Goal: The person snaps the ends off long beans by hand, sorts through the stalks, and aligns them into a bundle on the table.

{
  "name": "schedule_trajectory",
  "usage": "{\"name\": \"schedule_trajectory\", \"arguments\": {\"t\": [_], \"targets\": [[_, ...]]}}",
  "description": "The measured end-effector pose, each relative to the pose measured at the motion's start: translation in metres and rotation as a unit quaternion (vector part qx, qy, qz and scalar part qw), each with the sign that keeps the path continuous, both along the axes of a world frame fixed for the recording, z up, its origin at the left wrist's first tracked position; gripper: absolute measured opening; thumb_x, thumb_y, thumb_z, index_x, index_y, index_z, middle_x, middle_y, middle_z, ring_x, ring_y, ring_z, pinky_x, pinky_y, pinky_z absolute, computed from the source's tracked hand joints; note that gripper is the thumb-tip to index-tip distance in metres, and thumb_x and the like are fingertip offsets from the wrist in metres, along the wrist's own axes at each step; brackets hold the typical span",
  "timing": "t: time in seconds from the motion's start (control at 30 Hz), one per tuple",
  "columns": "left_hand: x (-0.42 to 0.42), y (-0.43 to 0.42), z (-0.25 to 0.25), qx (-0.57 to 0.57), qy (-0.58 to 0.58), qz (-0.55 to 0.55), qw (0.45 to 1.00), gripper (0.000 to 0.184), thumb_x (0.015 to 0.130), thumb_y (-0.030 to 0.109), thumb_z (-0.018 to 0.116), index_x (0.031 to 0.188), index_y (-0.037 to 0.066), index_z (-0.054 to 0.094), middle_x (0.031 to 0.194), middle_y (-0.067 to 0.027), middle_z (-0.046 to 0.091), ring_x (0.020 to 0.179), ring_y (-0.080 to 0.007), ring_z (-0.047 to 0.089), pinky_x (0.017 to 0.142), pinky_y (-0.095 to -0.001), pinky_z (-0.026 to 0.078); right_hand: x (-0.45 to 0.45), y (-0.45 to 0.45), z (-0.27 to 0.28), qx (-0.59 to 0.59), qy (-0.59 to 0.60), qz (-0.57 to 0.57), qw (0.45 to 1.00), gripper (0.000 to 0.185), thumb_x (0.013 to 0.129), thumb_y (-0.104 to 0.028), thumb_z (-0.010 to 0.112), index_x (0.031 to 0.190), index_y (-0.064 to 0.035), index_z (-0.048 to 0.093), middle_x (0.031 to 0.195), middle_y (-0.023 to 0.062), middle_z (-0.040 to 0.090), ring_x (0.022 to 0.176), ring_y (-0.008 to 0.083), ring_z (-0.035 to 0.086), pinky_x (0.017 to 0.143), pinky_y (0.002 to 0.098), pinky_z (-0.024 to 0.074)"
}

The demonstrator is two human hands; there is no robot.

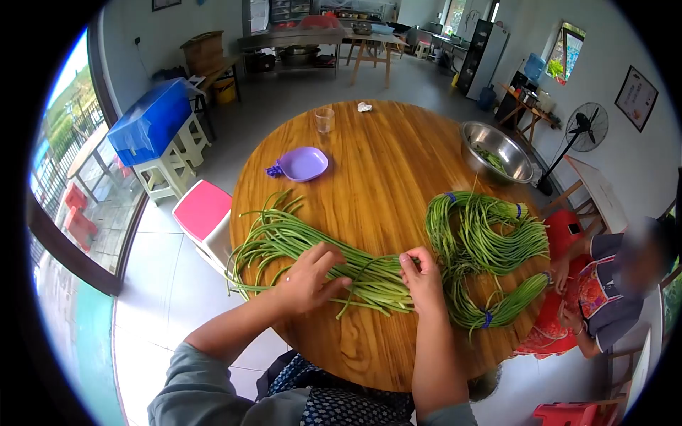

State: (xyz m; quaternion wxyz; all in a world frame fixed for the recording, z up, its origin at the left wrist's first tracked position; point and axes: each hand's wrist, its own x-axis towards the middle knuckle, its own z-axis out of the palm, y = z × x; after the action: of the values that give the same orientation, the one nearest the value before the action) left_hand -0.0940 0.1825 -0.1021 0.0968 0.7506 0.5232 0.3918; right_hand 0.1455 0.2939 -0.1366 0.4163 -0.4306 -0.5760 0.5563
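A loose pile of garlic scapes (369, 284) lies across the near left of the round wooden table, its cut ends toward the right. Over the middle of the pile is my left hand (312, 278), fingers bent and thumb apart, with nothing visible gripped. My right hand (422, 275) pinches the end of a single scape (364, 268) that curves over the pile. Right of it lie coiled bundles of scapes (497, 238) bound with blue ties. Another tied bundle (511, 302) is nearer the table's right edge.
On the wooden table (398, 163) stand a purple dish (305, 165), a clear cup (325, 121), a crumpled white tissue (364, 106) and a steel bowl (522, 160) with green pieces inside. Another person (611, 284) sits at the right. A pink-topped bin (202, 211) is left of the table.
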Motion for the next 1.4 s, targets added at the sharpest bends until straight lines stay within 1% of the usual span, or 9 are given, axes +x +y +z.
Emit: {"name": "schedule_trajectory", "arguments": {"t": [0.27,0.47,0.73,0.9,1.03,1.13,1.27,1.33,1.4], "targets": [[-0.024,-0.038,-0.033,0.028,0.121,-0.052,0.991,0.026,0.077,0.003,0.07,0.103,0.007,0.07,0.107,-0.0111,0.063,0.101,-0.0332,0.061,0.091,-0.0424,0.048,0.052,0.019,0.035,0.096,0.293,-0.309,0.9,0.007,0.103,-0.014,0.058,0.101,-0.01,0.052,0.081,-0.0001,0.051,0.064,0.0087,0.046,0.055,0.0234,0.0374],[-0.041,-0.007,-0.034,0.011,0.148,-0.215,0.965,0.033,0.081,0.004,0.062,0.113,0.003,0.066,0.116,-0.0131,0.063,0.111,-0.0329,0.057,0.095,-0.0433,0.046,0.064,0.029,0.018,0.054,0.415,-0.265,0.869,0.013,0.101,-0.017,0.062,0.106,-0.0121,0.051,0.083,-0.0005,0.051,0.07,0.0107,0.047,0.063,0.0238,0.0381],[-0.05,0.058,-0.034,0.095,0.252,-0.263,0.926,0.035,0.084,0.009,0.056,0.117,0.002,0.066,0.121,-0.0125,0.062,0.116,-0.0314,0.055,0.099,-0.0431,0.044,0.057,0.023,0.026,0.051,0.394,-0.246,0.884,0.014,0.101,-0.017,0.063,0.104,-0.0125,0.05,0.086,-0.0013,0.051,0.07,0.0094,0.048,0.063,0.0229,0.0384],[-0.038,0.054,-0.029,0.099,0.224,-0.137,0.96,0.031,0.08,0.01,0.064,0.11,0.009,0.071,0.116,-0.0115,0.063,0.107,-0.0313,0.058,0.095,-0.0423,0.046,0.046,0.016,0.03,0.041,0.372,-0.195,0.907,0.012,0.101,-0.015,0.063,0.101,-0.0119,0.052,0.085,-0.0007,0.051,0.066,0.0092,0.048,0.058,0.0239,0.0373],[-0.004,0.037,0.018,0.082,-0.002,-0.019,0.996,0.02,0.089,0.005,0.068,0.109,0.002,0.067,0.11,-0.0147,0.063,0.103,-0.034,0.062,0.089,-0.0407,0.05,0.034,0.003,0.037,0.053,0.295,-0.085,0.95,0.013,0.102,-0.017,0.061,0.101,-0.0075,0.053,0.081,0.0004,0.052,0.065,0.0082,0.048,0.054,0.0225,0.0364],[0.021,0.034,0.054,-0.048,-0.138,-0.017,0.989,0.024,0.098,0.01,0.063,0.119,-0.001,0.062,0.112,-0.0155,0.064,0.102,-0.0261,0.064,0.088,-0.0382,0.05,0.023,-0.009,0.048,0.072,0.197,-0.039,0.977,0.015,0.103,-0.019,0.061,0.101,-0.0054,0.054,0.079,0.0002,0.055,0.066,0.0079,0.05,0.057,0.022,0.0389],[0.061,0.046,0.042,-0.044,-0.152,-0.06,0.986,0.024,0.099,0.011,0.064,0.119,-0.001,0.063,0.105,-0.0143,0.067,0.092,-0.0214,0.065,0.081,-0.0332,0.051,0.015,-0.016,0.045,0.142,0.047,-0.006,0.989,0.017,0.102,-0.021,0.062,0.101,-0.0055,0.055,0.08,0.0002,0.056,0.068,0.0079,0.052,0.06,0.0221,0.0424],[0.067,0.054,0.036,-0.118,-0.196,-0.031,0.973,0.019,0.094,0.009,0.067,0.111,-0.001,0.067,0.095,-0.0177,0.069,0.084,-0.028,0.068,0.073,-0.0363,0.052,0.013,-0.019,0.05,0.161,0.019,-0.002,0.987,0.019,0.101,-0.022,0.064,0.103,-0.0043,0.057,0.081,0.0011,0.059,0.068,0.0077,0.053,0.061,0.0229,0.0448],[0.064,0.06,0.02,-0.044,-0.195,-0.041,0.979,0.015,0.093,0.007,0.068,0.106,0.0,0.069,0.087,-0.016,0.069,0.079,-0.0282,0.067,0.071,-0.0361,0.052,0.011,-0.023,0.054,0.206,-0.059,-0.01,0.977,0.018,0.099,-0.017,0.066,0.103,-0.0009,0.058,0.083,0.0057,0.062,0.074,0.0112,0.059,0.066,0.0288,0.0481]]}}
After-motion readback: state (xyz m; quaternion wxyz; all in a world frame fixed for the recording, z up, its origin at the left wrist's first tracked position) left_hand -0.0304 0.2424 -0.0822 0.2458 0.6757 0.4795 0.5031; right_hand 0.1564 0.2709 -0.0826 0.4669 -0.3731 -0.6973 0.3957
